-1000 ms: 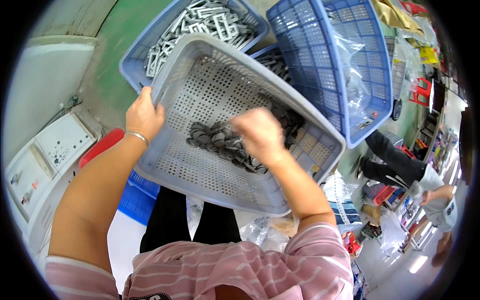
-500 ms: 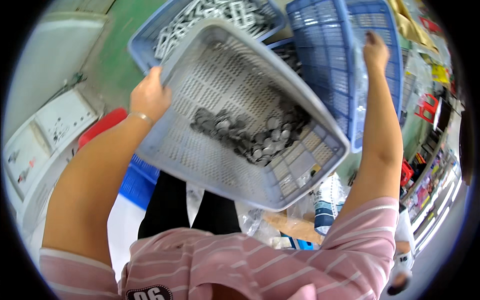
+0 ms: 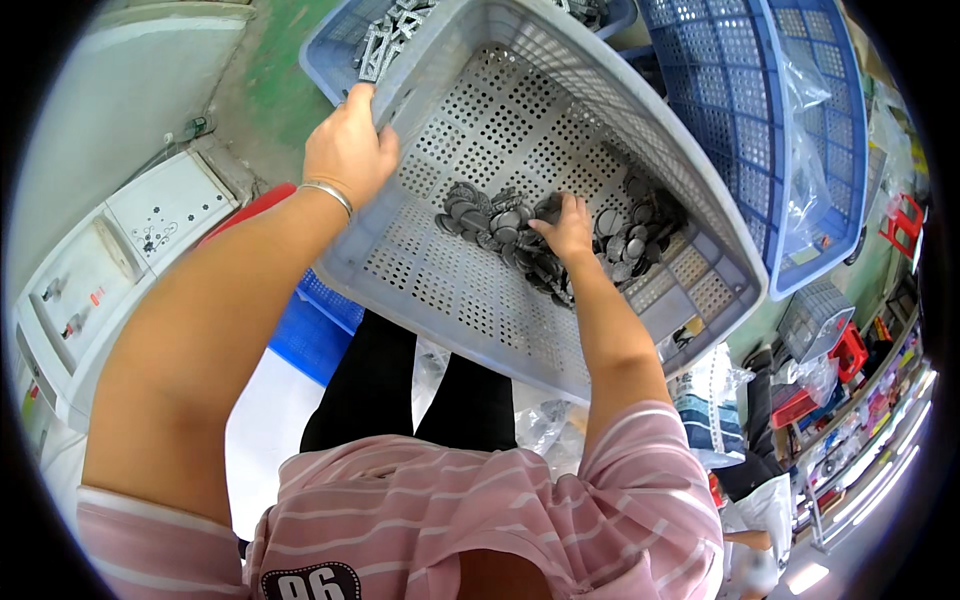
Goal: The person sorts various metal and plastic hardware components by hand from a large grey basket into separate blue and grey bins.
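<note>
We see the left arm rise from the lower left, bent at the elbow, to the left hand (image 3: pixel 350 148) at the upper left rim of a grey perforated basket (image 3: pixel 470 110). A metal bracelet (image 3: pixel 330 192) circles that wrist. The left hand is closed on the rim, its fingers curled toward the edge and its thumb standing up on the basket side; part of the grip is hidden from us. The right forearm reaches up from below, across the near rim and into the basket, and the right hand (image 3: pixel 566 230) is down among dark round discs (image 3: pixel 480 216). Its thumb stands apart from its fingers, with dark discs at the gap between them; we cannot tell whether any is pinched. The discs lie in a loose band along the basket's floor, dull and dark to the left of the right hand, with some shinier grey ones just to its right, and they sit well apart from the left hand. Beyond the far rim we see a blue crate (image 3: pixel 325 62) of pale metal frames (image 3: pixel 395 35), and to the right, a larger blue crate (image 3: pixel 725 110).
</note>
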Available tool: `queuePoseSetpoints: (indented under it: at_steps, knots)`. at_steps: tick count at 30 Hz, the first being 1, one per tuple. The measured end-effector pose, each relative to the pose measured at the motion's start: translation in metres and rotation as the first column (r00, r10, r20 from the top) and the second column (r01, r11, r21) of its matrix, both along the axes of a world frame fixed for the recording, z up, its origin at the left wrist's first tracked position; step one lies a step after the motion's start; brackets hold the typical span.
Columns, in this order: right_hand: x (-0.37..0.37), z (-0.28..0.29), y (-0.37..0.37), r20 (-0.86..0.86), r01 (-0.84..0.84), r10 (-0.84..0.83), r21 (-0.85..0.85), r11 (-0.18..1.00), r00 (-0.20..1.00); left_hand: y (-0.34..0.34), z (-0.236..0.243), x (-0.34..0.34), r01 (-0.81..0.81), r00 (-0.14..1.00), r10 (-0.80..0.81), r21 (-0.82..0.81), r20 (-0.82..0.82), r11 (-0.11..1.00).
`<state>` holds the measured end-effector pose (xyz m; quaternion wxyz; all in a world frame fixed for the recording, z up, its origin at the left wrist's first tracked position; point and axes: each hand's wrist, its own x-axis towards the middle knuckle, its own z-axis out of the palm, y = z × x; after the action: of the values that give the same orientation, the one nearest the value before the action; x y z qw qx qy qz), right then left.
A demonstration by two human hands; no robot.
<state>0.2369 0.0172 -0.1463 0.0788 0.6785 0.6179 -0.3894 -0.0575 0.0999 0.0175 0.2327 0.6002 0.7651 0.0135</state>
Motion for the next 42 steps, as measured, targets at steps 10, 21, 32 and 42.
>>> queuePoseSetpoints:
  at_steps: [10, 21, 32, 42]
  knots:
    - [0.002, -0.008, -0.004, 0.056, -0.149, 0.175, -0.315, 0.937, 0.983, -0.040, -0.005, 0.043, 0.552, 0.779, -0.626, 0.432, 0.037, 0.713]
    - [-0.009, -0.008, 0.004, -0.118, -0.440, 0.439, -0.470, 0.765, 0.891, -0.082, -0.185, 0.105, 0.038, 0.999, -0.054, -0.709, 0.000, 0.705]
    - [-0.007, -0.009, -0.016, -0.174, -0.368, 0.325, -0.371, 0.853, 0.930, -0.095, -0.179, 0.140, 0.240, 0.970, -0.205, -0.628, 0.128, 0.740]
    - [0.003, -0.032, -0.015, -0.292, -0.286, 0.196, -0.309, 0.907, 0.936, -0.091, -0.192, 0.138, 0.377, 0.925, -0.263, -0.570, 0.275, 0.730]
